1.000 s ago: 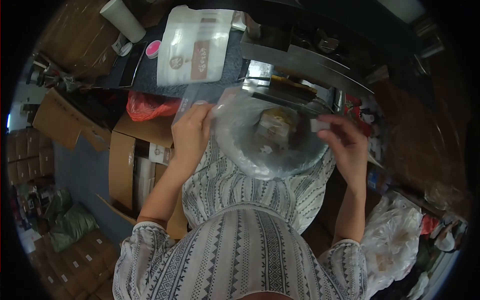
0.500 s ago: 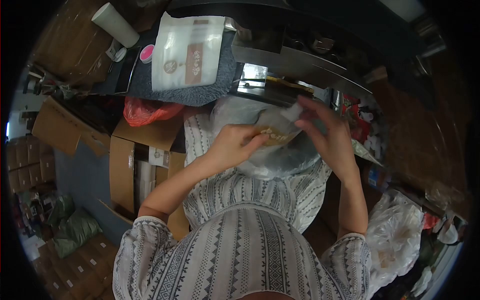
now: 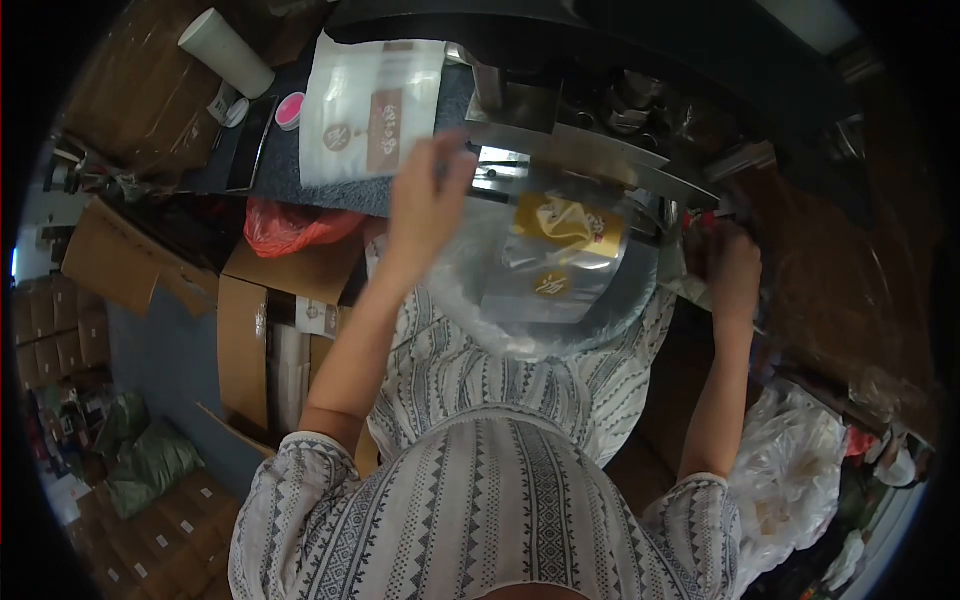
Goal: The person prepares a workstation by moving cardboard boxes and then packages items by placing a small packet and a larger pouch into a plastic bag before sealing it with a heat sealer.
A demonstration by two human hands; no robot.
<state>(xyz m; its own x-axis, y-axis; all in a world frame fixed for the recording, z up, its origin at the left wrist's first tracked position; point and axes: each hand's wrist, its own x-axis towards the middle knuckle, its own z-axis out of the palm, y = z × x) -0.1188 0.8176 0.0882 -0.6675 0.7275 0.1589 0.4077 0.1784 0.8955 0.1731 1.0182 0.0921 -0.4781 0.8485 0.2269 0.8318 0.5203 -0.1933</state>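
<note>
My left hand point(image 3: 430, 195), slightly blurred, is at the right edge of a stack of white printed pouches point(image 3: 345, 115); its thumb and fingers look apart, with nothing seen between them. Over at the right, my right hand point(image 3: 735, 275) reaches among red and white items, its fingers smeared and partly hidden. Between the hands, a clear pouch with a yellow printed label point(image 3: 565, 235) lies below the metal front of a machine point(image 3: 590, 140). Under that pouch, a large clear plastic bag point(image 3: 465, 310) rests on my lap.
A grey fluffy cloth point(image 3: 455, 100) lies under the pouches. Left of it are a phone point(image 3: 252, 143), a pink-topped jar point(image 3: 289, 110) and a white cup point(image 3: 228, 53). Below hang a red plastic bag point(image 3: 295, 228) and an open carton point(image 3: 243, 345). A filled clear bag point(image 3: 790, 460) sits at the right.
Both hands have let go of the yellow-labelled pouch, which now lies spread below the machine. My left hand moved up and left to the white pouches; my right moved right and down.
</note>
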